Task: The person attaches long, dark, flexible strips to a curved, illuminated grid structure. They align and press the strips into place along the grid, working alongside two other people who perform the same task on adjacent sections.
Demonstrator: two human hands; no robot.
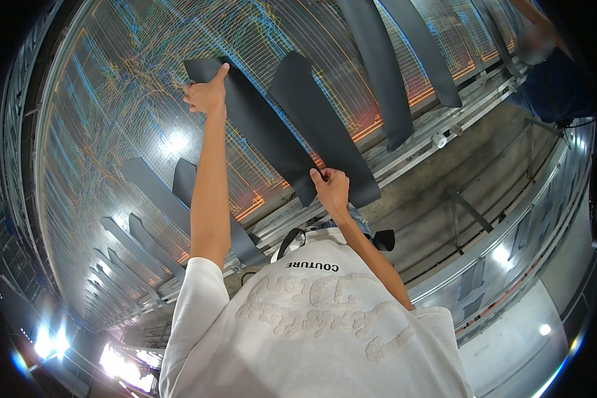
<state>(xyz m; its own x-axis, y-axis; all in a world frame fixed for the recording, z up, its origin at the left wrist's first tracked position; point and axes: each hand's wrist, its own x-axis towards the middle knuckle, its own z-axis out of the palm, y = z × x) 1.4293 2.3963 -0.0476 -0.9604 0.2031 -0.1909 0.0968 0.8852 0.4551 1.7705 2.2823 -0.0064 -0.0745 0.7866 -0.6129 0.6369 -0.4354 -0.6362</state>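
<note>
A long dark grey strip of sheet material (262, 126) lies slantwise over the patterned table in front of me. My left hand (207, 93) grips its far end, thumb on top and fingers curled under the edge. Lower down, my right hand (331, 189) pinches the strip's right edge close to its near end. Just right of it lies a second dark strip (322, 123) with an angled far end, its near end hanging past the table's edge beside my right hand. The fingertips beneath the held strip are hidden.
Coloured lines cover the large table (126, 86). More dark strips (385, 73) lie to the right, and several others (159, 189) in a row to the left. A metal rail (418, 142) runs along the near edge. Another person (554, 83) stands at the far right.
</note>
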